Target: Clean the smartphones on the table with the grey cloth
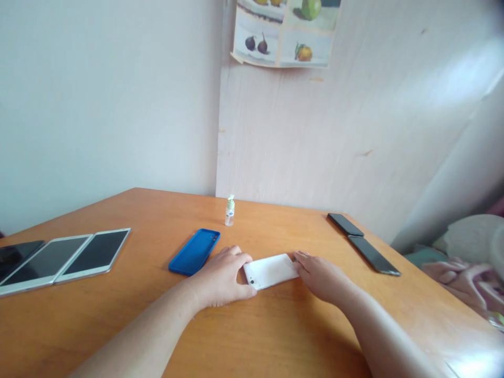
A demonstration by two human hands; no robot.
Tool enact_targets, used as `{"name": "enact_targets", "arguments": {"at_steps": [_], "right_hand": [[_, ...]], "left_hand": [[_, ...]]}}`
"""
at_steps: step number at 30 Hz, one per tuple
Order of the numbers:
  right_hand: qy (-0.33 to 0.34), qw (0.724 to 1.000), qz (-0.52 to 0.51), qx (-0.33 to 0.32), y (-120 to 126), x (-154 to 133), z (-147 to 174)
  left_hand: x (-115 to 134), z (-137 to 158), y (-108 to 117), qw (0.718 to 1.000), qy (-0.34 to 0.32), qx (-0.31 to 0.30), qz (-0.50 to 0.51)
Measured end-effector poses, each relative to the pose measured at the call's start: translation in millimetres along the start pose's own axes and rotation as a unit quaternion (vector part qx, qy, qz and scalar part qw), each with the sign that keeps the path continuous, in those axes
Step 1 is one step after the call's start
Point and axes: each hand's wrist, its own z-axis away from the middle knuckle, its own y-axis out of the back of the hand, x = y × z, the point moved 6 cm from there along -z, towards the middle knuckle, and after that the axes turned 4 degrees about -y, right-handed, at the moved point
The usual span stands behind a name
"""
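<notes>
A white smartphone lies back side up on the wooden table, its camera at the near left corner. My left hand grips its left end, thumb at the near corner and fingers at the far one. At the right end, my right hand holds the phone's short edge with fingers close together; its thumb is mostly hidden. Just left of my left hand rests a blue phone case, open side up. Beyond the phone stands a small clear pump bottle with a pale green top.
Two white-framed tablets and a dark device lie side by side at the left. Two dark phones are near the right edge of the wooden table. Fruit pictures hang on the wall behind; pink cloth lies beyond the table.
</notes>
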Motion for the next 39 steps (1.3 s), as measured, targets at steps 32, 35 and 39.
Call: {"name": "enact_targets", "arguments": {"at_steps": [32, 35, 39], "right_hand": [[0.145, 0.977, -0.138, 0.079, 9.6, -33.7, 8.9], [0.107, 0.971, -0.195, 0.090, 9.4, -29.7, 6.3], [0.017, 0.942, -0.323, 0.089, 4.3, -18.3, 1.2]], "left_hand": [[-23.7, -3.2, 13.4, 0.957, 0.079, 0.090, 0.265], [-44.5, -2.1, 29.6, 0.973, 0.137, 0.154, 0.102], [-72.2, 4.2, 44.3, 0.959, 0.215, 0.174, -0.066]]}}
